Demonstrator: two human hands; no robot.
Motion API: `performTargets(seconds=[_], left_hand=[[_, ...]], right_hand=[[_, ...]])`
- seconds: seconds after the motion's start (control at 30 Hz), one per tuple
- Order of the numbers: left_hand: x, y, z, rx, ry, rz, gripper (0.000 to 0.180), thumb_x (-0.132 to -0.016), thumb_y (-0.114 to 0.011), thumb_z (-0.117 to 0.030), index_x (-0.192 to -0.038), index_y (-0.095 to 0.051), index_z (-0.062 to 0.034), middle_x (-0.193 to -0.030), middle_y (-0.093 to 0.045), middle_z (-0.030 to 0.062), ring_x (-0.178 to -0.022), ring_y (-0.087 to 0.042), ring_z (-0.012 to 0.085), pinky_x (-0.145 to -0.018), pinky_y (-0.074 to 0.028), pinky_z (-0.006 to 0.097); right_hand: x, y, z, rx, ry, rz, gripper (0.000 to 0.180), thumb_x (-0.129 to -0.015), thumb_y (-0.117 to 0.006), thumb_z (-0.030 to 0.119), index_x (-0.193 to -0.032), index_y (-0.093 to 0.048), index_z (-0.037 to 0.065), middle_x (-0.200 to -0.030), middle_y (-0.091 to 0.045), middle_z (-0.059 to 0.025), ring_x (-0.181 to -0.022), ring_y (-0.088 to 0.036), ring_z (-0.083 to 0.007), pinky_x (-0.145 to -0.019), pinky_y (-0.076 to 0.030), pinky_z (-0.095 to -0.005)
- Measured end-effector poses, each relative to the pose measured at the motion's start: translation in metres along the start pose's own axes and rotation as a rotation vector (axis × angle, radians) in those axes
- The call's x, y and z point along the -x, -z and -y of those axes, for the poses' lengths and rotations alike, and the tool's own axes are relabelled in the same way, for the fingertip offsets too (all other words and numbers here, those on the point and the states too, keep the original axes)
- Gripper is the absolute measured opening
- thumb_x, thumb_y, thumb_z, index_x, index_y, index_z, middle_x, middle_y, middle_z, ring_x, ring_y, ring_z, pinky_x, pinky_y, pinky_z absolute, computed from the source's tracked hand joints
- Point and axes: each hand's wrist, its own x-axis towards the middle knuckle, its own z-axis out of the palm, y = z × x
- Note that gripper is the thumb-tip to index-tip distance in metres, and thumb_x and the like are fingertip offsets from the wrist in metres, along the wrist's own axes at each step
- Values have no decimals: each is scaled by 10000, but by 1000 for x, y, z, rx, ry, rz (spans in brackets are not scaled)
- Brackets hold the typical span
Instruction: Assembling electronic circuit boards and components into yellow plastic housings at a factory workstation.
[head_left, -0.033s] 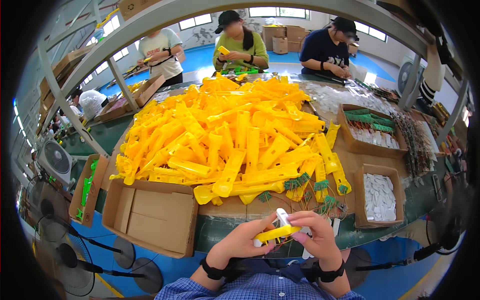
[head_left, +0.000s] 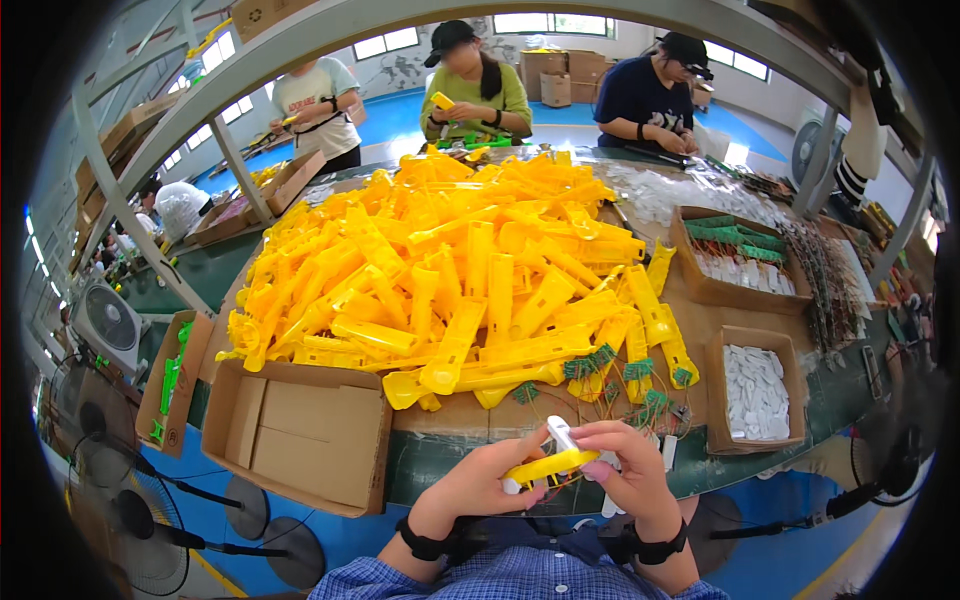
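Observation:
Both hands are together at the table's near edge, in front of my chest. My left hand (head_left: 492, 478) grips one end of a yellow plastic housing (head_left: 552, 466), thumb and fingers closed on it. At its other end, my right hand (head_left: 632, 462) is closed on the same housing, with fingertips against a small white plastic piece (head_left: 560, 432) that stands up from it. Thin wires show beneath the housing, partly hidden by my fingers. Just beyond my hands lie small green circuit boards (head_left: 652, 404) with thin coloured wires.
A large heap of yellow housings (head_left: 440, 260) covers the middle. An open cardboard box (head_left: 310, 425) stands at left, near a box of green parts (head_left: 172, 385). To the right are a box of white pieces (head_left: 757, 393) and one with green boards (head_left: 740, 250). Several people work across the table.
The whole view has shifted very slightly to the left. My hands keep the same hold on the yellow housing and white piece.

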Motion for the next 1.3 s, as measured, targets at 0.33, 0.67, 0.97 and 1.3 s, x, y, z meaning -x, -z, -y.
performTargets(seconds=[0.33,0.67,0.97,1.3], left_hand=[[1,-3,-7,102,-28,7,815,-739,-725,-212,-1402,-275,-61,-1071,-593,127,-924,-588,260,-822,-455,309],[86,54,-6,131,195,-580,457,-863,-583,-174,-1271,-425,-43,-1079,-540,102,-927,-568,213,-808,-459,312],[190,130,59,131,750,-1095,511,-960,-355,-212,-1391,-137,-46,-1059,-526,162,-839,-606,253,-704,-507,372],[189,143,68,-972,1165,-448,568,-908,-438,-161,-1382,-190,29,-1260,-399,321,-1107,-444,451,-940,-375,439]], right_hand=[[14,10,-6,-77,-57,8,176,-845,-573,27,-1020,-582,17,-1060,-605,-162,-963,-591,-221,-823,-472,-298],[-17,1,-21,151,-105,-26,230,-795,-649,84,-1007,-596,11,-1037,-609,-114,-949,-585,-215,-820,-453,-300],[-19,13,-45,276,-253,-295,206,-808,-624,68,-995,-584,-10,-923,-586,-98,-784,-607,-168,-707,-476,-266],[25,70,-54,441,-218,-879,194,-798,-599,19,-990,-573,19,-1009,-556,-85,-797,-565,-152,-695,-466,-260]])
